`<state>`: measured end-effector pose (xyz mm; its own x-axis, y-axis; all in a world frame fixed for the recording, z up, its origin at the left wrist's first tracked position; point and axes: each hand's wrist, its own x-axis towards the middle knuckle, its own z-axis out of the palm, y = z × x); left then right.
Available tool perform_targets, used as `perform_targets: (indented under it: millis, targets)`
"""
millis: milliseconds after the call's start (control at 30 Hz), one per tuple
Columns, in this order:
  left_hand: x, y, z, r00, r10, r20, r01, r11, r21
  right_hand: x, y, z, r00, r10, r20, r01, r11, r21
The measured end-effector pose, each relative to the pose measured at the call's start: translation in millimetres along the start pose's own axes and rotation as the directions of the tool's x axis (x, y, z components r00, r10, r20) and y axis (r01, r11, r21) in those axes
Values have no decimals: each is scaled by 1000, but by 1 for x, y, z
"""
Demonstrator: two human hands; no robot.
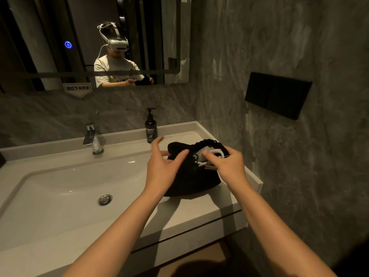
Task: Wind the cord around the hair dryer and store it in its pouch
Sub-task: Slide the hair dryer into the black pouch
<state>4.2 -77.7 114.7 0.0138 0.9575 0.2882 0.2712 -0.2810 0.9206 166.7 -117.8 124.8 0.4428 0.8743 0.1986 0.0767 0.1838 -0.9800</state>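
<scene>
Both hands are over the black pouch (191,176) on the right end of the vanity counter (199,212). Left hand (161,168) has its fingers spread wide and loose, palm down on the pouch's left side, gripping nothing. Right hand (225,166) is curled at the pouch's mouth, fingertips pinched on the white hair dryer (207,154) and its white cord (217,151) where they poke out.

Room is tight on the right: the counter's edge sits just beside the pouch, and the grey wall (299,156) rises close past it. On the left the basin (69,186) drops away. A black pump bottle (151,128) stands near the pouch's far side, and the tap (92,139) is well apart to the left.

Long axis of the pouch runs from the near closed bottom up to the gathered mouth at the far right. Most of the dryer is hidden inside, so its heading cannot be told. Both forearms reach in from the bottom, converging on the pouch.
</scene>
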Motion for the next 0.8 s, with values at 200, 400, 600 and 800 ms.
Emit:
perform_targets:
  millis: [200, 400, 600, 800]
  targets:
    - [14, 1, 12, 988, -67, 142, 12, 935, 354, 6, 3, 1, 997, 80, -4, -80, 996, 29]
    - [39, 0, 5, 930, -264, 255, 283, 958, -39, 14, 4, -1, 989, 148, -6, -148, 988, 52]
    - [47, 5, -13, 980, -148, 133, 144, 989, 41, 21, 7, -2, 977, 214, -13, -213, 974, 79]
    - [39, 5, 2, 932, -255, 258, 207, 958, 199, 22, 10, 6, 976, 216, -20, -215, 975, 51]
